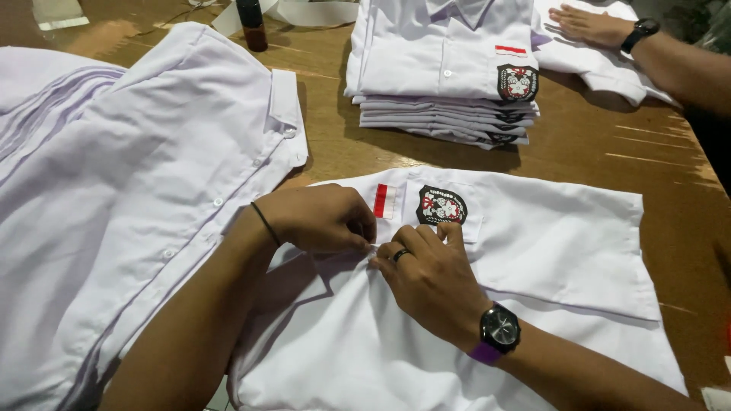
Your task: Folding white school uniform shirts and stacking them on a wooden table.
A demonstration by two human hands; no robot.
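Now the left hand [320,219] and the right hand [430,278] both pinch the front edge of a white shirt [548,251] lying flat on the wooden table [609,144], near its chest badge [442,205]. Another folded pile [445,68] stands behind.

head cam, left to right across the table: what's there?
Unfolded white shirts → dark bottle → left hand → right hand on the badge shirt → folded shirt stack → another person's hand.
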